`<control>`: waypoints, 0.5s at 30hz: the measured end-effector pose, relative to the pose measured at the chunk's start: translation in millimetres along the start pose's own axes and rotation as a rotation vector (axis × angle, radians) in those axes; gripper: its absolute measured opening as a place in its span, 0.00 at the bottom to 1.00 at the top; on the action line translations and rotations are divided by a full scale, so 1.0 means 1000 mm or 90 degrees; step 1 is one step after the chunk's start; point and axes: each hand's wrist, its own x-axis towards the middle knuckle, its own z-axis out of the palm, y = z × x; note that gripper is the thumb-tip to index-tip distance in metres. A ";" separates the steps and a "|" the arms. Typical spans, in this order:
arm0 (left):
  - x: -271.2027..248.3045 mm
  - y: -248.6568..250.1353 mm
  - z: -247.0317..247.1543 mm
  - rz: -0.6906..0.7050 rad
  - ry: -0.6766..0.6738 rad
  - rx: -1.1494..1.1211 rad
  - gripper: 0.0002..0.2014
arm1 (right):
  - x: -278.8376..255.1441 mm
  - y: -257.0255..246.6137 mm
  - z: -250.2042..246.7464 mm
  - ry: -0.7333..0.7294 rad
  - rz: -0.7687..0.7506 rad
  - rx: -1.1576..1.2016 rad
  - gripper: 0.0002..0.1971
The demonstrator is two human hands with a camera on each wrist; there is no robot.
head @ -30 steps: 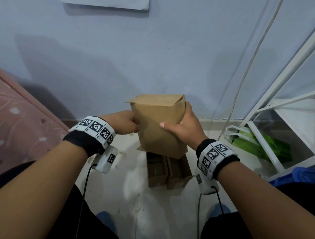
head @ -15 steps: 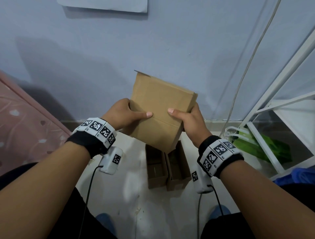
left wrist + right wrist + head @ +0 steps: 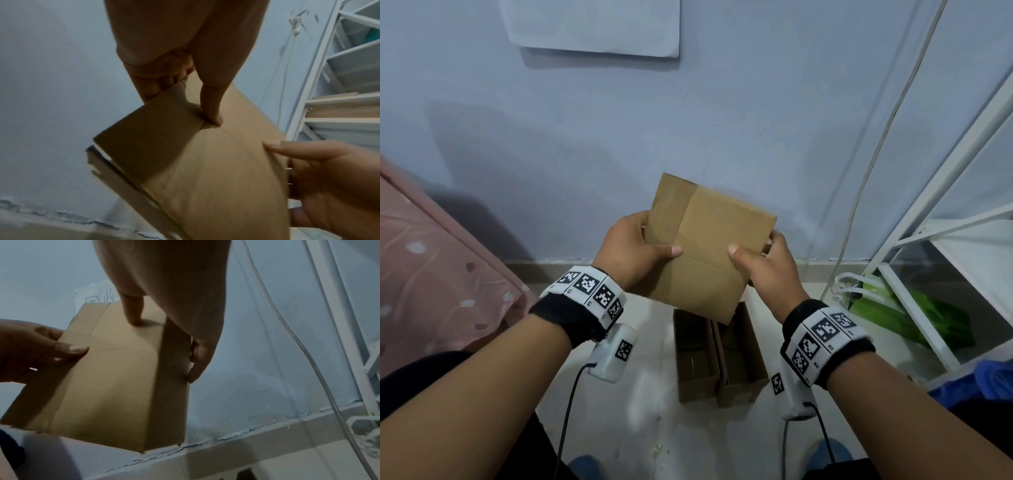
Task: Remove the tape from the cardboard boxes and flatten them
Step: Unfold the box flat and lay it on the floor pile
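I hold a brown cardboard box [image 3: 709, 250] in the air in front of the wall, tilted, its broad face toward me. My left hand [image 3: 635, 251] grips its left edge, thumb on the front, fingers behind. My right hand [image 3: 763, 265] grips the right edge the same way. In the left wrist view the box [image 3: 205, 154] is nearly flat, with a flap edge showing at its lower left. In the right wrist view the box [image 3: 115, 378] shows a narrow side panel under my right fingers [image 3: 197, 363]. No tape shows on the faces in view.
Two small open cardboard boxes [image 3: 719, 356] stand side by side on the pale floor below. A white metal rack [image 3: 941, 219] stands at the right with a green bag [image 3: 914, 315] under it. A thin cable [image 3: 873, 147] hangs down the wall. Pink bedding [image 3: 431, 267] lies at the left.
The box has been raised and turned from upright with its opening on top to tilted with its broad face toward me. Both thumbs have come onto its front, and it looks flatter.
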 end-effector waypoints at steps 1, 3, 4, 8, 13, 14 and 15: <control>-0.001 0.001 0.002 0.007 -0.020 -0.003 0.18 | 0.000 0.001 -0.001 0.010 0.013 -0.001 0.28; -0.003 0.004 0.005 0.014 -0.046 -0.014 0.13 | 0.002 0.003 -0.003 0.023 0.041 0.004 0.26; -0.004 0.005 0.006 0.015 -0.050 -0.033 0.12 | 0.002 0.003 -0.004 0.026 0.047 0.002 0.26; -0.006 0.009 0.005 0.009 -0.071 -0.139 0.11 | 0.000 -0.002 -0.005 0.014 0.033 -0.002 0.25; -0.005 0.013 -0.003 -0.027 -0.085 -0.274 0.12 | -0.004 -0.005 0.000 -0.050 0.053 0.032 0.30; -0.004 0.014 -0.005 -0.030 -0.082 -0.291 0.13 | -0.004 -0.005 0.000 -0.061 0.054 0.034 0.31; -0.003 0.014 -0.008 -0.033 -0.076 -0.306 0.13 | -0.004 -0.005 0.001 -0.071 0.054 0.037 0.32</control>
